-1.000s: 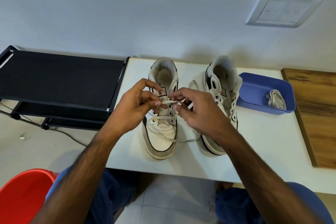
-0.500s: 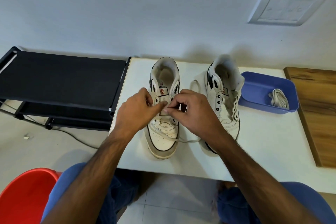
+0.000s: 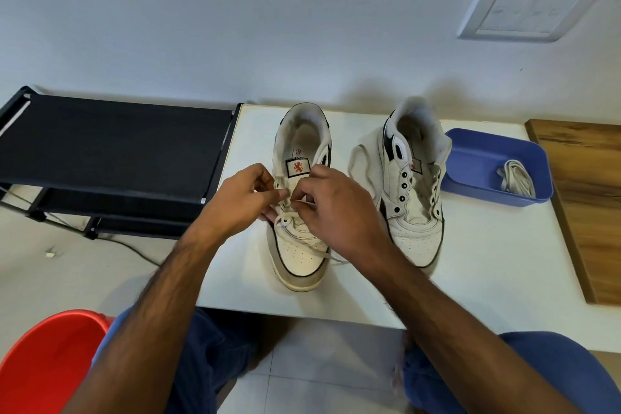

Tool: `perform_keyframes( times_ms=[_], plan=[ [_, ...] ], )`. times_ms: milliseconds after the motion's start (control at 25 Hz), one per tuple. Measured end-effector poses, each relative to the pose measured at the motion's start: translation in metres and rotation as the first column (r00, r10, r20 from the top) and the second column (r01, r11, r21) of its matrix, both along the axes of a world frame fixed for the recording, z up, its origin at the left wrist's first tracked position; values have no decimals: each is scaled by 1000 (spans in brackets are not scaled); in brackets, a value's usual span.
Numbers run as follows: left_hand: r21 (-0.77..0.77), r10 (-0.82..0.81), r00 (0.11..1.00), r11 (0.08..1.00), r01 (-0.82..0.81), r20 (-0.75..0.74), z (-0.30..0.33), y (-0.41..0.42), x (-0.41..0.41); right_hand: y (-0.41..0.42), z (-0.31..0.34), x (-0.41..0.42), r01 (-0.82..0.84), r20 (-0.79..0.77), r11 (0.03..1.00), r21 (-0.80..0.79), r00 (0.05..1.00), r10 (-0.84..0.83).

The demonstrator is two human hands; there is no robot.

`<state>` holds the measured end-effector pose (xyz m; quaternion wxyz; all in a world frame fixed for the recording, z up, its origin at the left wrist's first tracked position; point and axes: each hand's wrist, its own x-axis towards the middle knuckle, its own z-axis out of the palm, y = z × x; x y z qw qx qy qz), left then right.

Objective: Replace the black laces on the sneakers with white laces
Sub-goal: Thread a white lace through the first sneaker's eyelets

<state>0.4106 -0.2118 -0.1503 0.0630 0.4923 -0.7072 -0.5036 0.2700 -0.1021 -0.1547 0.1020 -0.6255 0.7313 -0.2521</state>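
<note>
Two white sneakers stand on a white table [image 3: 470,265], toes toward me. The left sneaker [image 3: 299,259] has a white lace [image 3: 314,247] through its lowest eyelets, one end trailing off to the right over the toe. My left hand [image 3: 240,203] and my right hand [image 3: 331,208] meet over its eyelets, and both pinch the lace at the middle of the shoe. The right sneaker [image 3: 415,212] stands unlaced with its eyelets bare. A second white lace [image 3: 515,178] lies bundled in a blue tray [image 3: 470,158] at the right.
A black shoe rack [image 3: 114,151] adjoins the table on the left. A wooden board [image 3: 591,198] lies at the right edge. A red bucket [image 3: 47,363] stands on the floor at lower left. A switch plate [image 3: 531,7] is on the wall.
Both hands have moved down from above the tongue to the lower eyelets of the left sneaker, still pinching the lace between them.
</note>
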Motion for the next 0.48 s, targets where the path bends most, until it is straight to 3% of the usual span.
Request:
perform_keyframes(
  times_ms=[160, 360, 480],
  plan=[
    [27, -22, 1000, 999, 23, -21, 0, -2, 3, -3, -11, 8, 88, 36, 996, -21, 996, -87],
    [39, -24, 999, 999, 25, -35, 0, -3, 5, -4, -20, 10, 167, 269, 986, 18, 949, -165],
    [42, -25, 999, 999, 26, -36, -1, -4, 5, -4, -22, 11, 195, 328, 981, 3, 926, -185]
  ],
)
